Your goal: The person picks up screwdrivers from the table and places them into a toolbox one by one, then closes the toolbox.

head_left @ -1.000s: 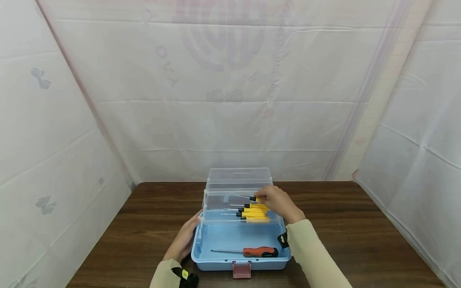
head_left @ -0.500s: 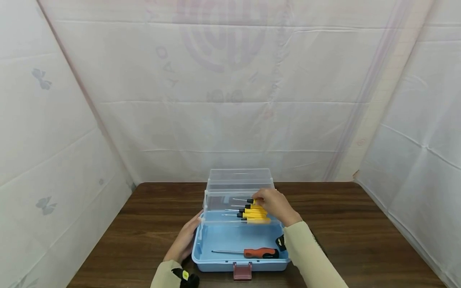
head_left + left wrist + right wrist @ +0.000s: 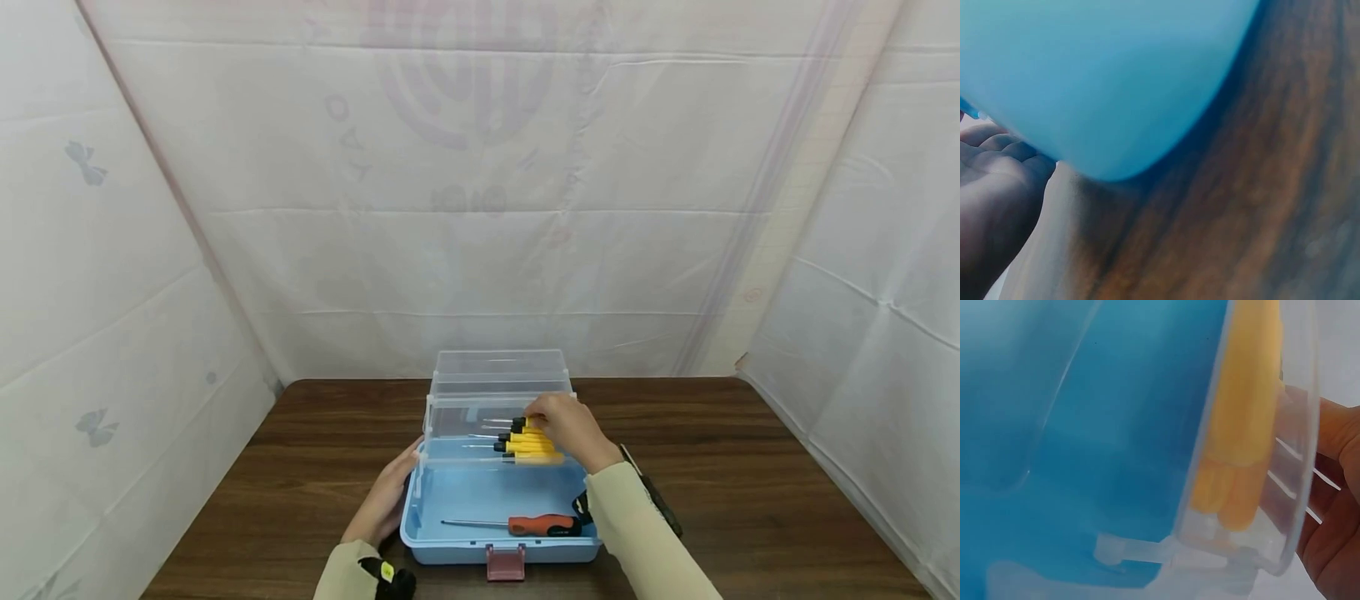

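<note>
A light blue toolbox [image 3: 450, 492] stands open on the table, with its clear plastic tray [image 3: 446, 421] raised at the back. Several yellow-handled screwdrivers [image 3: 528, 447] with black collars lie side by side in that tray. My right hand [image 3: 573, 429] pinches another yellow screwdriver [image 3: 518, 422] by its handle, low at the tray's far side, shaft pointing left. Through the clear tray wall, the right wrist view shows yellow handles [image 3: 1244, 394] beside my fingers. My left hand [image 3: 386, 493] rests along the box's left side, fingers extended; the left wrist view shows it against the blue wall [image 3: 1116, 94].
An orange and black screwdriver [image 3: 536, 525] lies in the front of the box floor. A reddish latch [image 3: 506, 564] hangs at the box front. Behind the tray rises a clear lid [image 3: 498, 363]. White sheeting [image 3: 480, 250] encloses the brown wooden table [image 3: 337, 450].
My right hand has shifted slightly left and down, bringing the pinched screwdriver down close to the others in the tray. The left hand stays in place.
</note>
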The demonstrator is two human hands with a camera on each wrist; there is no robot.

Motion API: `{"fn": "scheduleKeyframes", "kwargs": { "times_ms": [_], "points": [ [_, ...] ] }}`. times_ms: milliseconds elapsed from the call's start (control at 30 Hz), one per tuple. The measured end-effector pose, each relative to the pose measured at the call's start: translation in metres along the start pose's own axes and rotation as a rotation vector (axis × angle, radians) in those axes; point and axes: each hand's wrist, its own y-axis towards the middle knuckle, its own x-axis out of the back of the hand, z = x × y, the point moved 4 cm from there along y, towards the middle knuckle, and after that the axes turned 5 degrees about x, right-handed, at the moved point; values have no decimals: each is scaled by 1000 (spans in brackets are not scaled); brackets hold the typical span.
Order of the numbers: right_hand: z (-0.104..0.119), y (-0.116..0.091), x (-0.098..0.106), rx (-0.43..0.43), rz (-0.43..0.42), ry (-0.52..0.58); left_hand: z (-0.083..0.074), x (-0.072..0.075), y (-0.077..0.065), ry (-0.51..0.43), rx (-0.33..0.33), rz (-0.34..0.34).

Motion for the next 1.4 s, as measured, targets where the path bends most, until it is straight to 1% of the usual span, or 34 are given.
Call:
{"fn": "scheduleKeyframes", "kwargs": {
  "times_ms": [333,600,833,1033,1400],
  "points": [
    [0,-1,-4,-17,16,29,1,1,0,3,5,-10],
    [-2,-2,-4,-66,36,40,0,1,0,-7,-3,-11],
    [-2,-2,-5,-76,48,42,0,2,-1,-4,5,-26],
    [-4,-4,-7,-107,74,69,1,2,-3,-3,-1,-12],
    [-6,-7,-8,-99,89,113,1,2,-3,2,-6,-6]
  ]
}}
